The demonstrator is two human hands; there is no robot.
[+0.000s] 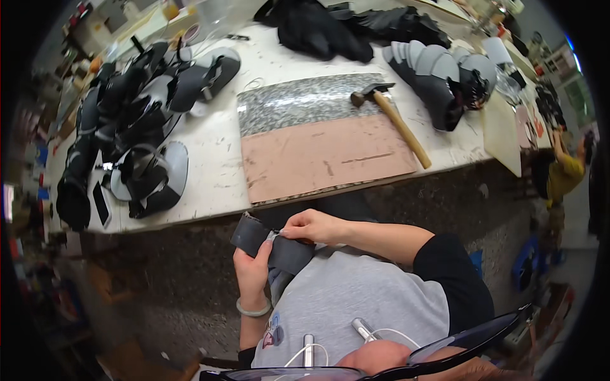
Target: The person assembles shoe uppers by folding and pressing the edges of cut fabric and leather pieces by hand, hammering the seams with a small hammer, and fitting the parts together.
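Just off the table's near edge, over my lap, I hold a dark grey shoe upper piece (292,255) with a pale lining showing at its middle. My left hand (252,272) grips it from below, the thumb pressed on its face. Closed in a pinch, my right hand (312,227) is at the top edge of the same piece. Something small and orange-brown shows under the right fingers, too covered to name. On the table ahead lies a board (327,155), pink in front and speckled grey behind. A hammer (401,129) with a wooden handle rests across its right side.
Black and grey shoe uppers (149,178) are heaped along the table's left. Stacked grey and black pieces (422,70) lie at the right, near a cream sheet (502,136) overhanging the edge. Black material (311,28) is piled at the back. A person in yellow (564,174) is at far right.
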